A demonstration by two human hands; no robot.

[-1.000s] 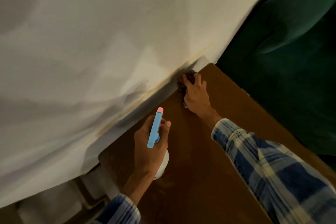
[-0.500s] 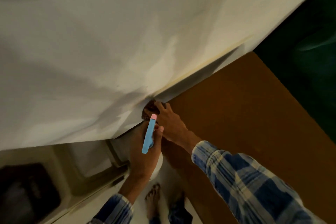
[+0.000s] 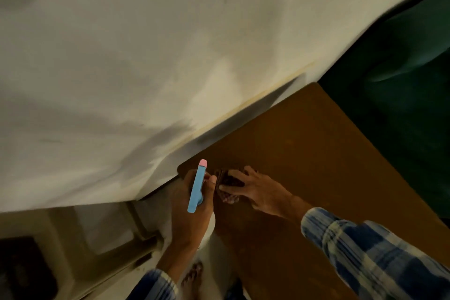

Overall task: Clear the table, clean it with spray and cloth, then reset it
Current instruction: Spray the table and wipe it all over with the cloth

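A bare brown table [image 3: 316, 153] runs from the wall toward me. My left hand [image 3: 190, 212] grips a spray bottle [image 3: 197, 187] with a blue head and pink nozzle tip; its white body shows just below the hand. The bottle is held upright beside the table's near-left corner. My right hand [image 3: 255, 190] presses a dark crumpled cloth [image 3: 226, 184] flat on the tabletop at that corner, fingers spread over it. The cloth is mostly hidden under the fingers.
A white wall [image 3: 146, 56] stands right against the table's left edge. A dark green sofa [image 3: 401, 80] lies past the right edge. Pale floor tiles and a dark mat [image 3: 22, 268] are at the lower left; my feet [image 3: 192, 275] stand beside the table.
My right hand has dragged the cloth along the wall edge from the far corner to the near-left corner, then a little out from the wall. My left hand keeps its grip on the bottle.
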